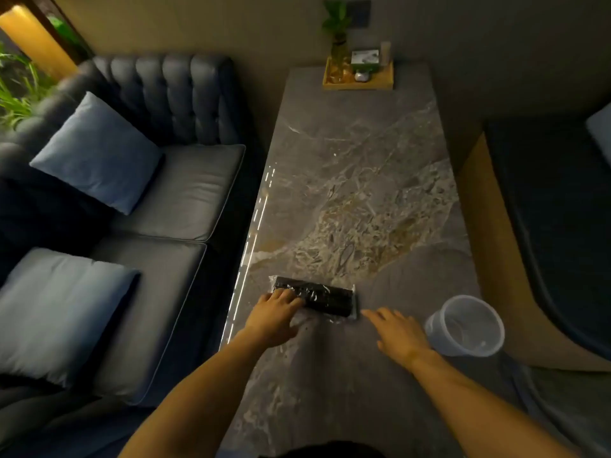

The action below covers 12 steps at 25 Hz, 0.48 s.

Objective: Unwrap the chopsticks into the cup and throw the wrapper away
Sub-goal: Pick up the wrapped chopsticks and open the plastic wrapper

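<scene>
Long grey marble-patterned bench (363,180) ran away from the camera, dark blue tufted sofa (158,180) with two light blue cushions along its left side.

Task item: black bundle of chopsticks in clear crinkled plastic wrapper (315,296), lay flat on the bench, long axis roughly crosswise, still sealed as far as I could see.

Left hand (274,317): palm down, fingers (286,297) extended and spread slightly, tips resting on the left end of the wrapped bundle. Flat touch, not closed around it; no pinch visible.

Right hand (398,332): palm down, fingers (372,315) open and stretched toward the bundle's right end, tips just beside the wrapper edge. Couldn't tell if they touched it. Held nothing.

Translucent white plastic cup (466,325): upright on the bench, just right of the right hand's knuckles, open top, looked empty apart from glare inside.

Far beyond both sets of fingertips, at the bench's far end: shallow wooden tray (358,83) carrying a small green plant in a glass vase (339,44) and a green-and-white box (364,58). Other small items in the tray too blurred to identify.
</scene>
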{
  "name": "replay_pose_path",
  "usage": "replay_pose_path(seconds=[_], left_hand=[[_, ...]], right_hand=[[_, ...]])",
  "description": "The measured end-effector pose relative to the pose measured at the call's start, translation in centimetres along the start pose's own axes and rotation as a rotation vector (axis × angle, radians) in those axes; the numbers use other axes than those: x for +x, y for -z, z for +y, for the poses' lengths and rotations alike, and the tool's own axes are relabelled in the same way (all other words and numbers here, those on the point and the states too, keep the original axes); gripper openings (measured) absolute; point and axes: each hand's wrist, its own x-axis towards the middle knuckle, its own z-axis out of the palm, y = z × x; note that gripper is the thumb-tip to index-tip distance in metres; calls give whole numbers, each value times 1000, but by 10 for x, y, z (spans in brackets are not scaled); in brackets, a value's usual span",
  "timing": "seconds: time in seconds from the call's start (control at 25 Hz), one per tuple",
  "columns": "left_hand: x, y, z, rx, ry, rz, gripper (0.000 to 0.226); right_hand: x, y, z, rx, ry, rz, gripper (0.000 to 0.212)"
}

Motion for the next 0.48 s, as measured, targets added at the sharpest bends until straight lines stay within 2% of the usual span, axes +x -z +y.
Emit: replay_pose_path(seconds=[0.12,0.24,0.48], left_hand=[[22,-3,-6,46,-14,15,79],[42,-7,-10,52,-24,4,82],[54,-25,-19,68,-64,48,69]], right_hand=[[20,4,-7,1,-10,40,79],[44,6,-12,-8,-22,77,78],[72,-7,-18,-43,-1,84,73]])
